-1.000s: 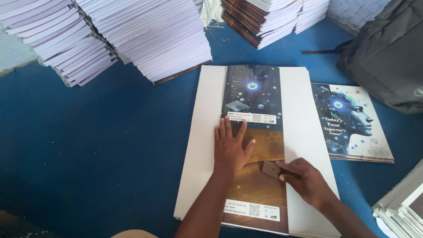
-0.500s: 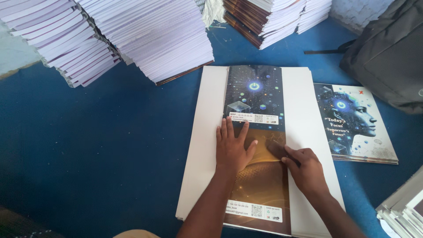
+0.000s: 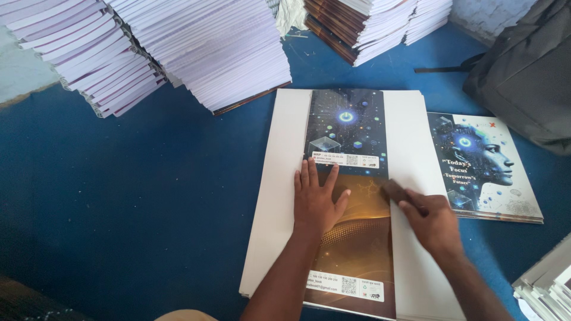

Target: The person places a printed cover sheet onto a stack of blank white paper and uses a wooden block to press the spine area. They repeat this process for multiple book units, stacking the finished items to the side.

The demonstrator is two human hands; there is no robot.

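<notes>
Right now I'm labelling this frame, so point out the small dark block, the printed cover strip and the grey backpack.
small dark block (image 3: 394,189), head view, its top face ahead of the right hand's fingers.
printed cover strip (image 3: 347,122), head view, its dark blue upper half.
grey backpack (image 3: 526,71), head view, its front panel.

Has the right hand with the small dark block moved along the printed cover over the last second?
Yes. The right hand slid the dark block away from the person along the printed cover's right edge, toward the white label strip, while the left hand stayed flat.

White rectangular labels (image 3: 345,159) (image 3: 345,286) on cover strip.
</notes>
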